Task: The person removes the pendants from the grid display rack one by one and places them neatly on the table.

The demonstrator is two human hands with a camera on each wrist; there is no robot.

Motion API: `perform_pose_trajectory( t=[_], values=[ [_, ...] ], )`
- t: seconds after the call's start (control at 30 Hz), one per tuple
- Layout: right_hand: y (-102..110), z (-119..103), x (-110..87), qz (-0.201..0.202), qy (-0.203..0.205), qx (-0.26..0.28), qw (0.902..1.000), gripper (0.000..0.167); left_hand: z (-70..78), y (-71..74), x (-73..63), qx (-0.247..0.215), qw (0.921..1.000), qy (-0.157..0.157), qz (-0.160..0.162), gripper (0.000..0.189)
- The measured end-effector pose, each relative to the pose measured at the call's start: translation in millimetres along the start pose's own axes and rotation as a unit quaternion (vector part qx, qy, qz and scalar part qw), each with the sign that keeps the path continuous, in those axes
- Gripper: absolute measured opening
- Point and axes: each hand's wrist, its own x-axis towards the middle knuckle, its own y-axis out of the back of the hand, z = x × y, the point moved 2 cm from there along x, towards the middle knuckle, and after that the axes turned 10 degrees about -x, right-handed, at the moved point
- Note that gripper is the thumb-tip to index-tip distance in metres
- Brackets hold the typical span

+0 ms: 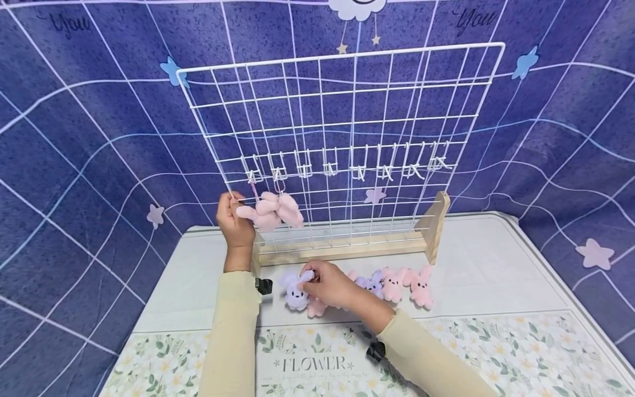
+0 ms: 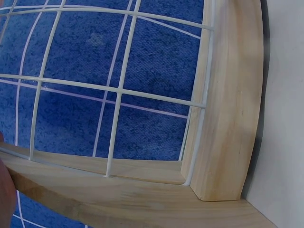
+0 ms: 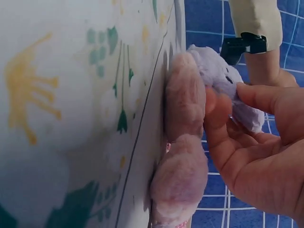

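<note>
My left hand (image 1: 234,223) grips the left side of a white wire grid rack (image 1: 337,105), just above its wooden base. Only a sliver of that hand enters the left wrist view, beside the wooden bar (image 2: 104,190). My right hand (image 1: 329,284) pinches a lavender bunny plush (image 1: 296,298) by its ear, between thumb and fingers. In the right wrist view the lavender bunny (image 3: 221,71) leans beside two pink plush toys (image 3: 183,175). Pink plush toys (image 1: 268,212) hang by bead chains from the two leftmost hooks, beside my left hand.
More hooks (image 1: 384,171) run in a row across the grid. Right of my right hand lie another lavender bunny (image 1: 372,284) and pink bunnies (image 1: 421,289). A wooden upright (image 1: 436,229) holds the grid's right end. A floral mat (image 1: 317,344) covers the table front.
</note>
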Motion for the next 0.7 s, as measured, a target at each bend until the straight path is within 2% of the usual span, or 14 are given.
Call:
perform_pose_trajectory(
  t=[0.23,0.4,0.53,0.7],
  values=[
    [-1,3,1.5,0.005,0.008,-0.064,0.9979,0.014,5.0,-2.8,-0.6,-0.003,0.9999,0.009,0.007,0.031],
    [-1,2,1.5,0.009,0.005,-0.09,0.9959,0.015,24.8,-9.0,-0.6,-0.014,0.9999,0.003,0.007,0.03],
    [-2,1,1.2,-0.004,-0.001,-0.1,0.995,0.012,39.8,-11.7,-0.7,-0.015,0.9999,0.001,0.006,0.029],
    [-1,1,1.1,-0.017,0.0,-0.12,0.9926,0.009,43.6,-11.9,-0.9,-0.016,0.9999,-0.001,0.004,0.028]
  ],
)
